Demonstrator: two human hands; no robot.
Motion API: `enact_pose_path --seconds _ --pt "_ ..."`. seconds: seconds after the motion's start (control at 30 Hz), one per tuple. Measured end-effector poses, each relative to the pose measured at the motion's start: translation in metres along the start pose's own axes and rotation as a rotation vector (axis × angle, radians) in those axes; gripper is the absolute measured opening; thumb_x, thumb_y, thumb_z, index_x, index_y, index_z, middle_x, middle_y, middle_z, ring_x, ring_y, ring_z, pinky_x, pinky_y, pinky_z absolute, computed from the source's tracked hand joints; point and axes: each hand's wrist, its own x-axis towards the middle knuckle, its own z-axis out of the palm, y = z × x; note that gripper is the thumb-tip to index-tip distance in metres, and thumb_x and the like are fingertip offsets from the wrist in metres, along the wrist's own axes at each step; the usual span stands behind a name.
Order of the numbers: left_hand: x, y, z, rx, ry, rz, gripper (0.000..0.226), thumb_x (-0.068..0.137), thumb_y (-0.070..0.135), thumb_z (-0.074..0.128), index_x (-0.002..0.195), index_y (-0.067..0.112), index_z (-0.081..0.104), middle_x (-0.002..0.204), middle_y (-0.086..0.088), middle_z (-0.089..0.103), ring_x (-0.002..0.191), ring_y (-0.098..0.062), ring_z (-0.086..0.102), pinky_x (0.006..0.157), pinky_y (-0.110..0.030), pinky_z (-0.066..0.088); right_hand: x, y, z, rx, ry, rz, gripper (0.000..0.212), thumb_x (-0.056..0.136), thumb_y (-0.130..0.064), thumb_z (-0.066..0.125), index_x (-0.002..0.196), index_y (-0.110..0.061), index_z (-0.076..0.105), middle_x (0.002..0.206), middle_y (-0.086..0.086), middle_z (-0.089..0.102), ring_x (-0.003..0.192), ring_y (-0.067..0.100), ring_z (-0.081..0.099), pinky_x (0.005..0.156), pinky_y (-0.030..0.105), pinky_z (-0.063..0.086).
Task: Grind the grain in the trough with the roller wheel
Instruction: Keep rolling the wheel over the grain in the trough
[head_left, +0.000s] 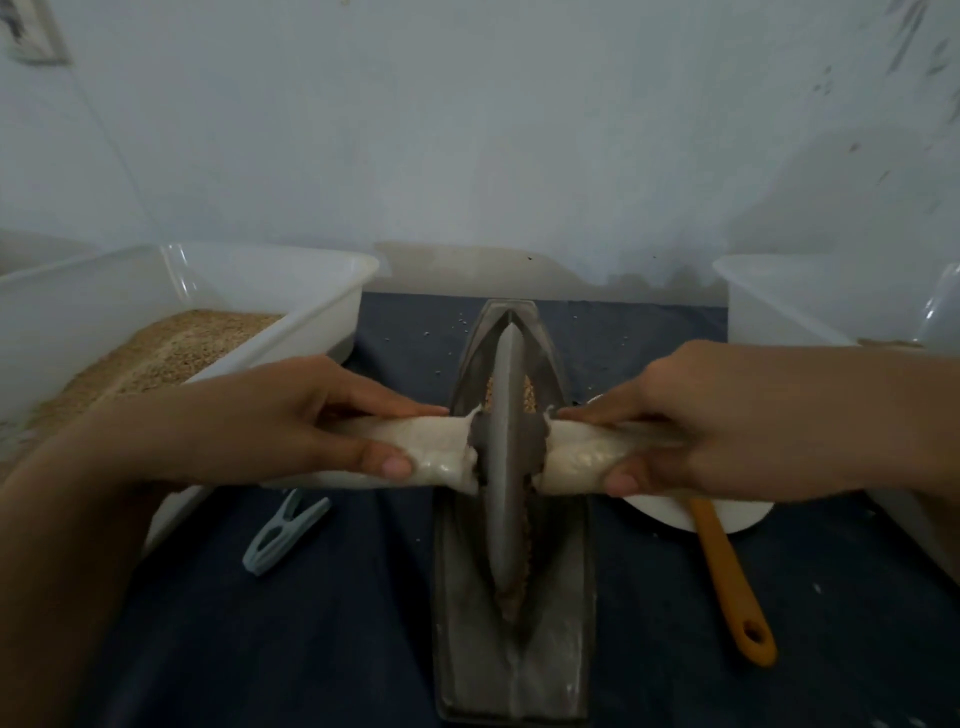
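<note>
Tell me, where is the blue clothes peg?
The clothes peg lies on the dark cloth, left of the trough, just below the left hand.

Pale blue-grey wall (467, 130) fills the upper half, scuffed with dark marks at 1–2 o'clock. Corner of a framed thing (28, 31) at 11 o'clock, blurred. Dark blue cloth (322, 649) covers the surface from centre to 6 o'clock, speckled with pale crumbs. Light dim, flat.

wheel (508, 457) in trough (511, 649) | tub (171, 291) left | clothespin (285, 530) left-front | spatula (727, 571) right
</note>
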Motion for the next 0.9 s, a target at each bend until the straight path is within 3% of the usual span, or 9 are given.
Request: enact_pose_path --seconds 0.07,0.13,0.2,0.3,0.5,0.63,0.7,0.8,0.9 --pt "0.009 -0.004 0.005 0.134 0.142 -0.053 0.050 0.065 0.063 0.057 0.114 0.064 0.050 0.100 0.026 0.066 0.091 0.009 0.059 0.082 -0.010 0.041 0.015 0.005 0.009 -0.015 0.085 0.042 0.047 0.088 -0.044 0.054 0.133 -0.044 0.042 0.070 -0.019 0.050 0.064 -0.006 0.050 0.055 0.014 0.033" --pt "0.023 -0.009 0.015 0.250 0.349 -0.098 0.047 0.074 0.055 0.058 0.118 0.060 0.043 0.101 0.022 0.061 0.085 0.004 0.056 0.071 -0.011 0.037 0.033 0.017 0.019 -0.003 0.166 0.103 0.054 0.090 -0.039 0.055 0.139 -0.043 0.033 0.105 -0.008 0.060 0.095 0.007 0.055 0.071 0.023 0.039" --pt "0.037 -0.016 0.026 0.357 0.546 -0.106 0.051 0.082 0.043 0.060 0.130 0.047 0.042 0.108 0.009 0.062 0.094 -0.009 0.056 0.076 -0.021 0.037 0.048 0.028 0.027 0.035 0.254 0.169 0.058 0.092 -0.035 0.053 0.142 -0.042 0.026 0.129 0.003 0.051 0.117 0.020 0.047 0.088 0.032 0.038" --pt "0.047 -0.024 0.035 0.467 0.709 -0.028 0.053 0.086 0.034 0.061 0.136 0.030 0.044 0.110 -0.001 0.064 0.099 -0.019 0.058 0.083 -0.029 0.039 0.057 0.034 0.038 -0.021 0.409 0.170 0.060 0.093 -0.034 0.051 0.145 -0.037 0.021 0.118 0.003 0.050 0.109 0.020 0.045 0.086 0.033 0.037" --pt "0.028 -0.015 0.016 0.194 0.408 -0.029 0.054 0.072 0.049 0.062 0.123 0.049 0.047 0.082 0.019 0.062 0.077 0.014 0.055 0.070 -0.004 0.036 0.037 0.021 0.023 -0.036 0.216 0.116 0.061 0.088 -0.041 0.057 0.142 -0.042 0.028 0.124 -0.003 0.053 0.115 0.017 0.047 0.082 0.027 0.035" --pt "0.006 -0.006 0.002 0.011 0.067 0.001 0.052 0.069 0.053 0.062 0.120 0.053 0.054 0.109 0.026 0.066 0.102 0.003 0.061 0.092 -0.019 0.045 0.009 0.004 0.004 -0.006 0.040 0.020 0.049 0.085 -0.049 0.057 0.132 -0.043 0.046 0.083 -0.020 0.055 0.074 -0.002 0.052 0.064 0.018 0.039" --pt "0.001 -0.001 0.000 -0.060 -0.014 0.033 0.046 0.070 0.049 0.064 0.115 0.056 0.056 0.111 0.029 0.064 0.105 0.006 0.059 0.091 -0.010 0.042 0.001 0.000 -0.001 -0.015 -0.002 0.001 0.045 0.083 -0.053 0.054 0.127 -0.043 0.050 0.075 -0.018 0.057 0.067 -0.005 0.054 0.058 0.015 0.038" --pt "0.002 0.000 0.002 0.015 0.040 0.001 0.048 0.067 0.056 0.061 0.114 0.056 0.057 0.107 0.029 0.065 0.100 0.008 0.060 0.087 -0.009 0.043 0.004 0.000 0.002 -0.017 0.015 0.017 0.047 0.086 -0.051 0.053 0.131 -0.043 0.046 0.074 -0.021 0.053 0.064 -0.005 0.051 0.057 0.016 0.035" --pt "0.016 -0.007 0.011 0.232 0.281 -0.039 0.054 0.066 0.061 0.054 0.120 0.055 0.051 0.093 0.020 0.067 0.080 0.006 0.059 0.074 -0.009 0.042 0.024 0.010 0.014 -0.022 0.118 0.084 0.052 0.091 -0.041 0.052 0.140 -0.042 0.033 0.118 -0.007 0.058 0.093 0.007 0.052 0.075 0.024 0.039"
